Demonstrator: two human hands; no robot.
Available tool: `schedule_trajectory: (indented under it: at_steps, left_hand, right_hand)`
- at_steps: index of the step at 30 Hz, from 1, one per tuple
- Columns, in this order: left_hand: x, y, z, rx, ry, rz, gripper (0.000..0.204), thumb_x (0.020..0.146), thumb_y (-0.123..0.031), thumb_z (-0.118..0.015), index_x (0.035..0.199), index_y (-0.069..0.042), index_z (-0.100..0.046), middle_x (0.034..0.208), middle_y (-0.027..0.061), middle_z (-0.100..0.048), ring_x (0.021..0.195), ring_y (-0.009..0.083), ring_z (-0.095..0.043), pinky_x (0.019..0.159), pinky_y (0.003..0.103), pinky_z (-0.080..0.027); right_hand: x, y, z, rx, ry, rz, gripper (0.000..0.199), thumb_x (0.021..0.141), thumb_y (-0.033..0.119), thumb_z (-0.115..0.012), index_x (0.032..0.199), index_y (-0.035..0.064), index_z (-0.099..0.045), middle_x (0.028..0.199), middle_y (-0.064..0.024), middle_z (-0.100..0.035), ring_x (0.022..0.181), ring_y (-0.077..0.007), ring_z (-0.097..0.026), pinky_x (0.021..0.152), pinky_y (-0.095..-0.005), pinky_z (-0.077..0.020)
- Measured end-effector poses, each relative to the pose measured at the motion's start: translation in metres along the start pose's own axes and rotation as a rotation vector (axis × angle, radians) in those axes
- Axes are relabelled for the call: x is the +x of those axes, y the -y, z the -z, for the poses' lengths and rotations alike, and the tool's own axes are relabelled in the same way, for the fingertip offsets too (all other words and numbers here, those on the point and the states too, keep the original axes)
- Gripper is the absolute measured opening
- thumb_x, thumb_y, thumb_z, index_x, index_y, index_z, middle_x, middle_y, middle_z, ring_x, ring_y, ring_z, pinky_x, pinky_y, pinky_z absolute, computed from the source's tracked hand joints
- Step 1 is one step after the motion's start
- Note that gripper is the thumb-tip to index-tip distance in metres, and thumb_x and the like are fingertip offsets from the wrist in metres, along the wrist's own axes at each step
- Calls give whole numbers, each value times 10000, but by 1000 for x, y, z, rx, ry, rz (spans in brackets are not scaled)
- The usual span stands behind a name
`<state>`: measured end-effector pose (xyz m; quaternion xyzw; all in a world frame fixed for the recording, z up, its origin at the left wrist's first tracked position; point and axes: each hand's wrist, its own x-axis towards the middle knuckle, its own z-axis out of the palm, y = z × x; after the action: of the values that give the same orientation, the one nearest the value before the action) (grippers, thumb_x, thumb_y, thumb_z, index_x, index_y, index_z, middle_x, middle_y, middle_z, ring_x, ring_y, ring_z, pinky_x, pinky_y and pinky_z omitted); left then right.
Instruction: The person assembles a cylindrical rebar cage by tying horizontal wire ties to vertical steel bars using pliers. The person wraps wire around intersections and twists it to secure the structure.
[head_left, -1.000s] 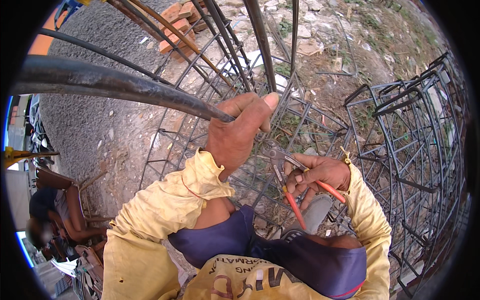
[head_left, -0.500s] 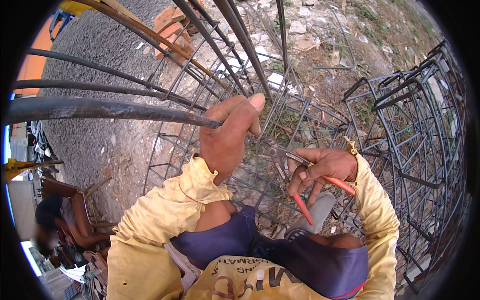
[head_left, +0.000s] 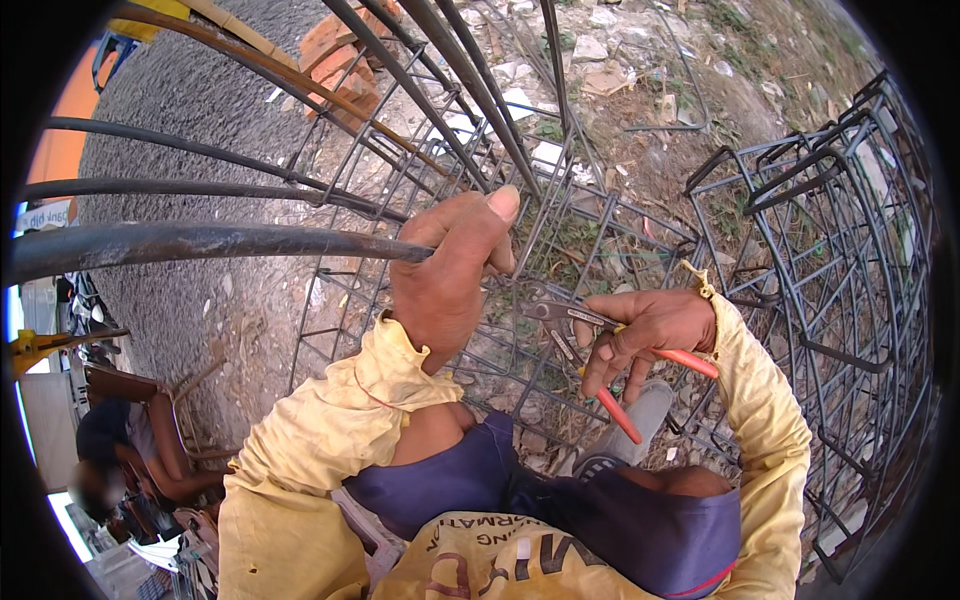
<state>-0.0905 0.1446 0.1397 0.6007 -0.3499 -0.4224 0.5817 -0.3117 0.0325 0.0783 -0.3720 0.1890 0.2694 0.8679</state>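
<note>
My left hand (head_left: 440, 285) is closed around a thick dark steel bar (head_left: 210, 242) that runs in from the left edge. Its thumb lies on top, pointing away from me. To the right and a little nearer, my right hand (head_left: 668, 325) holds pincers (head_left: 560, 335) with red-sleeved handles, one handle against the palm and the fingers around the other. The handles are spread, and the metal jaws point left toward a tied steel cage (head_left: 600, 235). Whether the jaws touch wire or bar is too small to tell. The bar's end is hidden in my left fist.
Several long bars (head_left: 480, 95) rise from the far side of the cage. Another steel cage (head_left: 800, 250) stands at the right. Broken orange bricks (head_left: 340, 65) and rubble lie at the far end. A person (head_left: 150, 430) sits at the lower left. My shoe (head_left: 640, 420) is beneath the pincers.
The pincers and my right hand have shifted very slightly to the right. My left hand keeps its grip on the bar and sits a touch further left. The view has moved a little.
</note>
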Motion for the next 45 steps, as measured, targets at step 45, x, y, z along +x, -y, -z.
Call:
schedule_trajectory:
  at_steps: [45]
  left_hand:
    - [0, -1, 1, 8, 74, -35, 319, 928, -300, -632, 718, -63, -590, 654, 37, -540, 552, 83, -394, 547, 244, -311]
  right_hand:
    - [76, -57, -95, 221, -507, 315, 338, 820, 43, -735, 975, 42, -434, 699, -69, -566, 573, -160, -613, 507, -308, -505]
